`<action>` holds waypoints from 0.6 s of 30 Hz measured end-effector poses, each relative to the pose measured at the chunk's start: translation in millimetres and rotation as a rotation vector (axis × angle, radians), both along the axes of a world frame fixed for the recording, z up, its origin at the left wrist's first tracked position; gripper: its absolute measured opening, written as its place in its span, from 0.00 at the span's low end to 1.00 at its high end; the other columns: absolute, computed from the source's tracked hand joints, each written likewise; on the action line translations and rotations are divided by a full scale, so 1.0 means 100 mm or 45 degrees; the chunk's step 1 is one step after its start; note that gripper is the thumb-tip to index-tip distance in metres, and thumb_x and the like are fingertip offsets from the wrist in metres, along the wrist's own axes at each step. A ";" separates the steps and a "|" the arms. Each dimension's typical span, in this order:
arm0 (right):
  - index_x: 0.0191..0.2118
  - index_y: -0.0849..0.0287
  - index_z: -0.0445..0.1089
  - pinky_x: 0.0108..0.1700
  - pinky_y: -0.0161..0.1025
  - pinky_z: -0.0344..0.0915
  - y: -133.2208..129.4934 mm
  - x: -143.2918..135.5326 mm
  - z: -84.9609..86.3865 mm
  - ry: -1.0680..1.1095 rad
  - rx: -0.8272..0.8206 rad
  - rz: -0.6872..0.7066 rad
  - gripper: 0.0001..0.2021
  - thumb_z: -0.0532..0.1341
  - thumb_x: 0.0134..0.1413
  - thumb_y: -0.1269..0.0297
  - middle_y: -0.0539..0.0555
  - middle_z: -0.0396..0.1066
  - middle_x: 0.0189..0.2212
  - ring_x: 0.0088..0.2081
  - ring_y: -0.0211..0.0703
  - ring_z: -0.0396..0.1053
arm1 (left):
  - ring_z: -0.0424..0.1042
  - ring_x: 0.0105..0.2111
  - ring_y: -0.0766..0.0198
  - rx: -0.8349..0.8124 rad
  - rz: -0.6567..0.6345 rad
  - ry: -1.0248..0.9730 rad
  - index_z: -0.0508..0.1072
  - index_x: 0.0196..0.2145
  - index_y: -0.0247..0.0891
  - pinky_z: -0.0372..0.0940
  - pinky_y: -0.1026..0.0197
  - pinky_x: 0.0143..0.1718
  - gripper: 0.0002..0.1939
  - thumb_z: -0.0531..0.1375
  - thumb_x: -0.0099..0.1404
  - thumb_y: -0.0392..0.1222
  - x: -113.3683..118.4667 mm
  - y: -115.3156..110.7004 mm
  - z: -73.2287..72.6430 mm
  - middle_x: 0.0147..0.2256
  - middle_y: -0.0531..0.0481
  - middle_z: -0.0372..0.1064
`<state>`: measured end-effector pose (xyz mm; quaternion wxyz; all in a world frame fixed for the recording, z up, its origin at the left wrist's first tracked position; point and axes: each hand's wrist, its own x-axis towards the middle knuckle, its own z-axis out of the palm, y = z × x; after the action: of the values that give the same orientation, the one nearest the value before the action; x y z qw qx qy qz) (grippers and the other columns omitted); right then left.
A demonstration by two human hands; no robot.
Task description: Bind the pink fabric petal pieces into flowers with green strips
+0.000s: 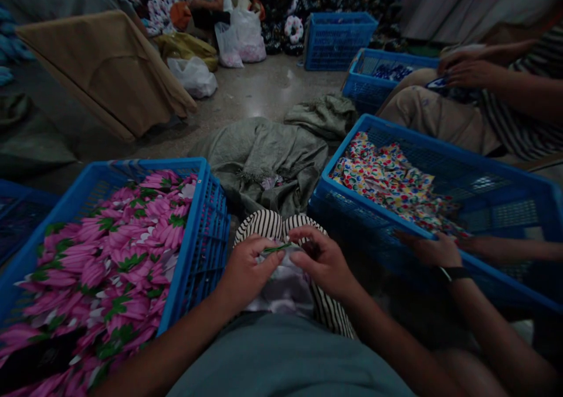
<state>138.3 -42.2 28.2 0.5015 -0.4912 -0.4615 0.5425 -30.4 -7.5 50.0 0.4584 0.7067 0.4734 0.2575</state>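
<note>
In the head view, my left hand [253, 268] pinches a small fabric piece with a green edge [277, 247] between thumb and fingers, above my lap. My right hand [320, 262] is beside it, thumb and fingers curved at the piece's right end; whether they grip it is unclear. Pale lilac fabric [284, 288] lies on my lap over striped trousers. To the left stands a blue crate [204, 209] full of pink and green fabric pieces [118, 250].
A blue crate [396, 209] with colourful printed fabric [387, 177] stands right; another person's hand [433, 250] touches its rim. Grey-green sacking [264, 151] lies ahead. A person in stripes [523, 92] sits at upper right. A cloth-covered box [105, 68] stands upper left.
</note>
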 end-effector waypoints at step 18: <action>0.32 0.62 0.63 0.18 0.30 0.39 0.01 0.11 -0.06 0.295 -0.143 0.243 0.20 0.49 0.54 0.47 0.45 0.54 0.17 0.17 0.30 0.44 | 0.65 0.19 0.69 -0.968 0.169 -0.646 0.70 0.30 0.35 0.58 0.69 0.19 0.11 0.61 0.54 0.46 0.08 -0.08 0.02 0.20 0.54 0.68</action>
<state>148.9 -41.1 22.5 0.4692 -0.4064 -0.4139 0.6658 -22.4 -16.0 52.2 0.7689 0.3712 0.4514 0.2594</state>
